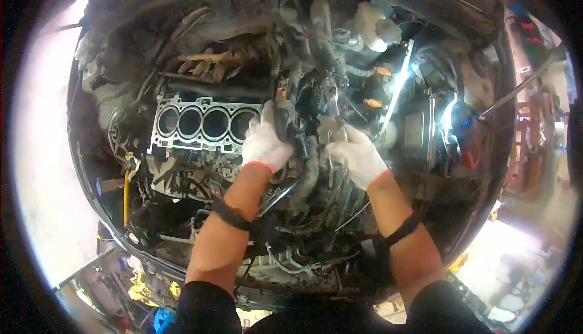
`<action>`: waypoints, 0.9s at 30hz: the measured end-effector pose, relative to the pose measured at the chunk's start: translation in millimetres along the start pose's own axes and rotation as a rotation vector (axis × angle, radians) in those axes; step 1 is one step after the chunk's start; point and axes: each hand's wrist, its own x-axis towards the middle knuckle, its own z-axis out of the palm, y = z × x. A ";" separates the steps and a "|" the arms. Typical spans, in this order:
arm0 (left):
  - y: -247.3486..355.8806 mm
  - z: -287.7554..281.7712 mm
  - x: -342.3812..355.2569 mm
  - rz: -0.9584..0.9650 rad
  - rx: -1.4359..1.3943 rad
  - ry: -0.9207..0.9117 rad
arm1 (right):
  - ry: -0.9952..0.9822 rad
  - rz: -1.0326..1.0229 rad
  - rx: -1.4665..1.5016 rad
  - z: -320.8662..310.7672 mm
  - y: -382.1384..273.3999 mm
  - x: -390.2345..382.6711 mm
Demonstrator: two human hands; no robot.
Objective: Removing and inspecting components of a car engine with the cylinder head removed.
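Observation:
My left hand [266, 144], in a white glove with a red cuff, is at the right end of the bare engine block [203, 122]. One of its fingers points up and the others curl beside a dark part [282, 122]; what they grip is hidden. To the right, my right hand [358, 156], gloved the same way, closes round a greyish metal piece [333, 129] too blurred to name. Dark hoses and fittings lie between the two hands. The block's top face is exposed, with several round cylinder bores in a row.
A bright light bar [398, 88] stands slanted at the right of the engine bay. Behind the hands is a pale plastic reservoir [371, 27]. A yellow dipstick-like rod [127, 197] rises at the left. A thin prop rod [516, 88] crosses the right edge.

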 end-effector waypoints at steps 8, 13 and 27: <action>-19.0 -40.1 1.8 0.099 -0.033 -0.034 | 0.025 0.264 -0.002 8.2 6.4 44.9; -23.9 -32.9 4.8 0.112 -0.001 -0.017 | 0.034 0.268 -0.111 17.2 19.3 75.6; -36.0 -26.7 9.2 0.156 -0.027 -0.008 | 0.017 0.278 0.121 25.1 26.5 92.1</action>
